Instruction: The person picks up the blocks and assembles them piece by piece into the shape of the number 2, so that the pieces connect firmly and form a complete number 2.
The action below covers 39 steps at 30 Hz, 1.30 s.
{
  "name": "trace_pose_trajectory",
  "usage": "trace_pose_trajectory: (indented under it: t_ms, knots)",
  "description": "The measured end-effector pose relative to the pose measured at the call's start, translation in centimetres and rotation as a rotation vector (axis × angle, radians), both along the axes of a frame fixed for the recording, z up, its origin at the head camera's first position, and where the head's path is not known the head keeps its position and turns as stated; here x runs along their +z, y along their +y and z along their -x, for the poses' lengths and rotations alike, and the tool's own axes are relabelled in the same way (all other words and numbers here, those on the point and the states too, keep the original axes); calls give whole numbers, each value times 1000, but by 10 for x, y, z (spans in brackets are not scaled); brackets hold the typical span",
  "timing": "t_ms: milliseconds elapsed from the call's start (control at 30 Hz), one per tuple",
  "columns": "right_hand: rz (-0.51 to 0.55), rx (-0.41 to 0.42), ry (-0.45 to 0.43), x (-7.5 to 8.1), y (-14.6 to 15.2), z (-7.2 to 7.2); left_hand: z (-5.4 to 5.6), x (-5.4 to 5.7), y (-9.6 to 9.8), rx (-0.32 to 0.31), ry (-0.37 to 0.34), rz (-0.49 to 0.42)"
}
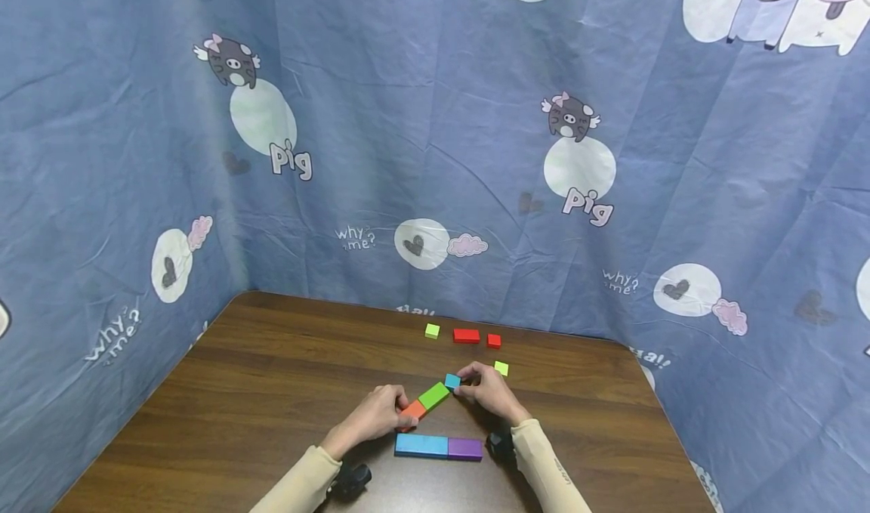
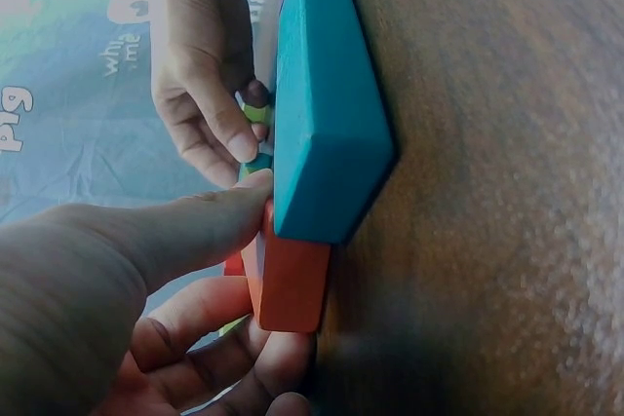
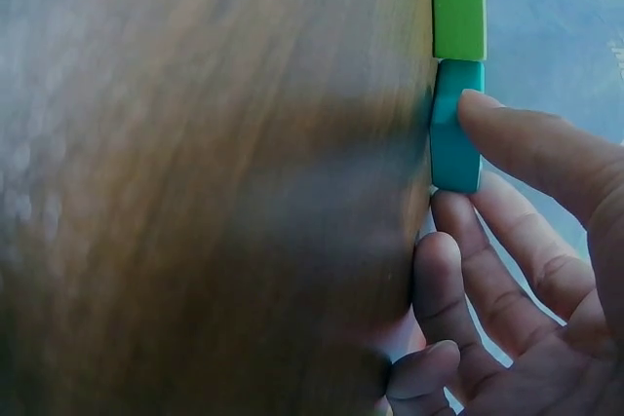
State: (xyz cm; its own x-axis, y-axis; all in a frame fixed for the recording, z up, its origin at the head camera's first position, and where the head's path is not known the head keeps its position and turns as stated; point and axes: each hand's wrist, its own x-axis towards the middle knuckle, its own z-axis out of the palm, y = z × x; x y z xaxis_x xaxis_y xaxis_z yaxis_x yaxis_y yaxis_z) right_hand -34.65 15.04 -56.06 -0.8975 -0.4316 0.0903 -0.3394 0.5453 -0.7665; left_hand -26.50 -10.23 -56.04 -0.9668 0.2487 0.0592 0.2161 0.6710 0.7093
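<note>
Orange block [image 1: 414, 410], green block [image 1: 434, 397], blue cube [image 1: 452, 381] and purple block [image 1: 465, 448] are each plain, single-coloured. Counter [image 1: 285, 369] is brown, wood-grained. Backdrop cloth [image 1: 421, 120] is blue, printed with white ovals [image 1: 580, 164] and grey pigs [image 1: 569, 118].

Some sort of fabric-screened nook, can't tell if home or studio: wrinkly blue cartoon-pig fabric [image 1: 381, 158] right behind a wood-grain bench [image 1: 272, 362].
</note>
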Motion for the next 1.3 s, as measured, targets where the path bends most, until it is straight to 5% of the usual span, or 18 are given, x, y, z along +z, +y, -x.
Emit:
trace_pose_trajectory:
  t_ms: [1300]
  knots:
    - [30, -14, -17, 0, -2, -3, 0, 0, 0, 2, 12, 11]
